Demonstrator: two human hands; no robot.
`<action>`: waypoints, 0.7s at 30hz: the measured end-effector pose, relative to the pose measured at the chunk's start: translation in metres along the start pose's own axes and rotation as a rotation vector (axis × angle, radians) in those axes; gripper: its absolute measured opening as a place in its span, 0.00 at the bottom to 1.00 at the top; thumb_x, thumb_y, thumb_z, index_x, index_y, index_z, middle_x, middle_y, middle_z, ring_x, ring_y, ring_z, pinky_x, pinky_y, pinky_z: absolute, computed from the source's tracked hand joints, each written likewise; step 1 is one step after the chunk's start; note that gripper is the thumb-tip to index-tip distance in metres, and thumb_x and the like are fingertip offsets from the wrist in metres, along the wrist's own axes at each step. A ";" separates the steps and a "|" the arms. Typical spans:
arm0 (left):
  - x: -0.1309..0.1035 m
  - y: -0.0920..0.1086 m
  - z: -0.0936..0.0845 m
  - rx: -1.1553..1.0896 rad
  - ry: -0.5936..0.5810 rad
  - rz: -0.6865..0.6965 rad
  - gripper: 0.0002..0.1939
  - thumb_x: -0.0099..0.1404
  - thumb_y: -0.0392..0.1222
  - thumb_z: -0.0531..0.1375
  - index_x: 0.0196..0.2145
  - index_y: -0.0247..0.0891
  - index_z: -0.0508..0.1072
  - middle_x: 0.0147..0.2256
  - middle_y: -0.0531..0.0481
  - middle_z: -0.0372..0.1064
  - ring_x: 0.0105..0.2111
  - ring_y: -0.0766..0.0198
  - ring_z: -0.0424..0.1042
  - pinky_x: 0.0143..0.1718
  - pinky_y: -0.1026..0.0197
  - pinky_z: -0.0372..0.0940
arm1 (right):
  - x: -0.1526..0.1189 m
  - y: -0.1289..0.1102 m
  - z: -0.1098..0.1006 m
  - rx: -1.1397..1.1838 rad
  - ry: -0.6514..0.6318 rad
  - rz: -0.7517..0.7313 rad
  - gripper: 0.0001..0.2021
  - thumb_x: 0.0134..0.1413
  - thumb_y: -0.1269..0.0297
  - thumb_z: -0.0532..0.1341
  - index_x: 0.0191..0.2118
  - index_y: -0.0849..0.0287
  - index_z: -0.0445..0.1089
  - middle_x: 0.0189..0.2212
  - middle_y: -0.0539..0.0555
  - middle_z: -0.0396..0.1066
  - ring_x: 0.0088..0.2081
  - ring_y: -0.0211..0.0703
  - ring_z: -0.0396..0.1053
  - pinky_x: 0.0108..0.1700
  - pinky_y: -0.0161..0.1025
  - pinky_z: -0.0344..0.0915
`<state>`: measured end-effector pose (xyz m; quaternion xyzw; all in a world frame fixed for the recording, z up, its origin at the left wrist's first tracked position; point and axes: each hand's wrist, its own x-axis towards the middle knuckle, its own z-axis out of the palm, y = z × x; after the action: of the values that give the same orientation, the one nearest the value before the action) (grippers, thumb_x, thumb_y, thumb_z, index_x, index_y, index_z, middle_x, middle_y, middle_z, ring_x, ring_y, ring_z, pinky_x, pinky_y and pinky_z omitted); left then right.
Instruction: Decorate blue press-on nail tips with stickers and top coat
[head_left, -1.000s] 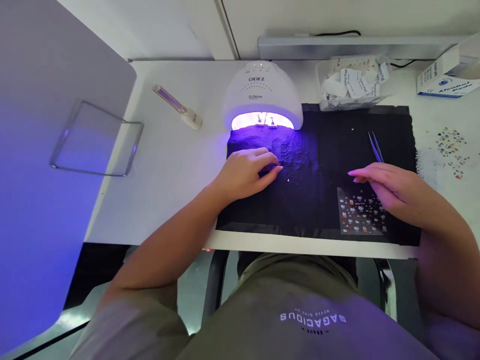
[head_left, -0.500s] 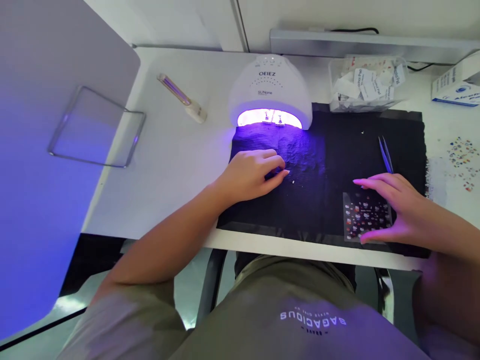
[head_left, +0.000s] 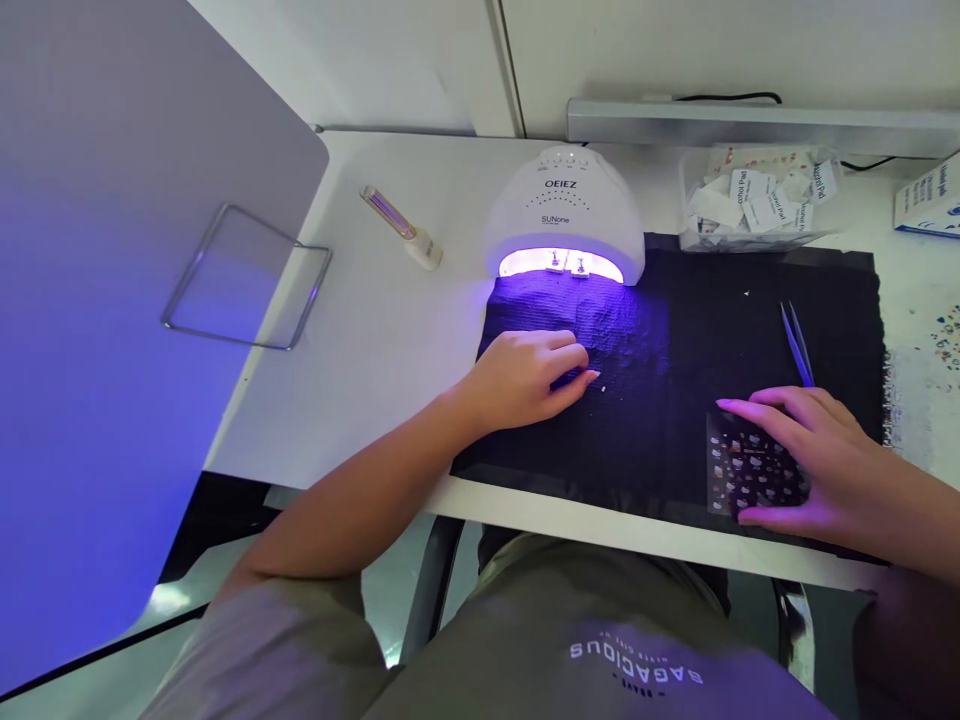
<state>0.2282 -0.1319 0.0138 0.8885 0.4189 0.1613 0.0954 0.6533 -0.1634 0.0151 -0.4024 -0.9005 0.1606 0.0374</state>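
Observation:
My left hand [head_left: 534, 376] rests on the black cloth [head_left: 637, 440] in front of the lamp, its fingers loosely curled and the thumb tip close to the index finger. I see nothing in it. A tiny white piece [head_left: 602, 389] lies by that thumb. On the right, my right hand [head_left: 821, 455] spans a clear sticker sheet [head_left: 739, 470] with small cartoon prints, thumb and fingers spread wide, part of the sheet hidden under it. Blue tweezers [head_left: 797, 345] lie just beyond its fingers. The white nail lamp [head_left: 566, 205] glows purple, with two small stands [head_left: 568, 263] in its opening.
A slim lamp-like stick [head_left: 401, 228] stands at the left on the white table [head_left: 360, 400]. Behind the cloth is a clear tub [head_left: 757, 235] of alcohol pad packets, with a box [head_left: 930, 200] farther right. Scattered colourful bits [head_left: 949, 335] lie at the right edge. A wire frame [head_left: 244, 275] is at far left.
The camera view has shifted, so everything appears lower and farther right. My right index finger has moved slightly nearer the sheet's left corner. My left hand stays in place on the cloth.

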 end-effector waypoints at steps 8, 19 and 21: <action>-0.001 0.001 -0.002 -0.008 0.071 0.050 0.18 0.87 0.48 0.56 0.40 0.40 0.78 0.33 0.50 0.78 0.30 0.61 0.75 0.33 0.54 0.66 | 0.008 -0.007 -0.009 0.012 0.023 -0.053 0.45 0.65 0.46 0.71 0.82 0.37 0.55 0.65 0.63 0.75 0.64 0.73 0.79 0.65 0.73 0.83; -0.006 0.003 -0.009 -0.018 0.264 0.023 0.06 0.84 0.43 0.59 0.47 0.46 0.76 0.38 0.51 0.80 0.36 0.61 0.80 0.38 0.55 0.74 | 0.026 -0.027 -0.031 -0.016 0.307 -0.100 0.45 0.73 0.65 0.68 0.86 0.34 0.50 0.61 0.60 0.78 0.58 0.65 0.81 0.60 0.64 0.84; -0.006 -0.003 -0.015 0.005 0.431 -0.020 0.02 0.83 0.42 0.60 0.47 0.47 0.73 0.37 0.53 0.77 0.35 0.61 0.77 0.38 0.55 0.73 | 0.029 -0.028 -0.029 -0.027 0.297 -0.130 0.46 0.72 0.66 0.68 0.87 0.35 0.49 0.61 0.61 0.78 0.58 0.65 0.81 0.60 0.64 0.84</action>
<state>0.2166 -0.1342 0.0252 0.8294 0.4389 0.3457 0.0030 0.6189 -0.1522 0.0493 -0.3632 -0.9113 0.0845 0.1748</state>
